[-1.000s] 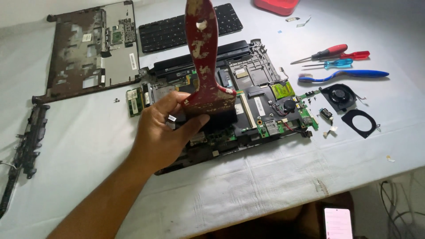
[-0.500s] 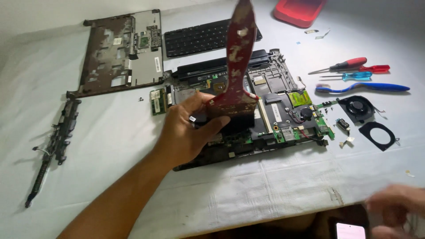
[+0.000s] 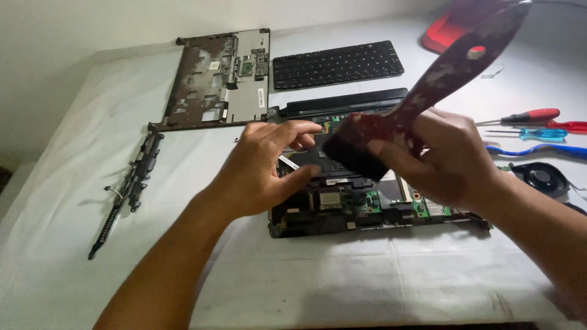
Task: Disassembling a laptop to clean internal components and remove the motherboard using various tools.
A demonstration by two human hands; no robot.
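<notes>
While the head camera looks down, the right hand (image 3: 449, 162) is clamped around a wide paintbrush (image 3: 422, 101) with a red, paint-flecked handle, its dark bristles just above the opened laptop base (image 3: 367, 205). The left hand (image 3: 266, 168) hovers over the base's left part, fingers loosely spread, gripping nothing. Beyond the base lie a black keyboard (image 3: 338, 64) and a palmrest cover (image 3: 220, 79); right of it, screwdrivers (image 3: 532, 119) and a fan (image 3: 541, 177); far left, a hinge strip (image 3: 128, 189)

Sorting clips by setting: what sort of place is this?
Likely a makeshift electronics repair table: an opened laptop base, a loose keyboard and screwdrivers lie on a white cloth.
</notes>
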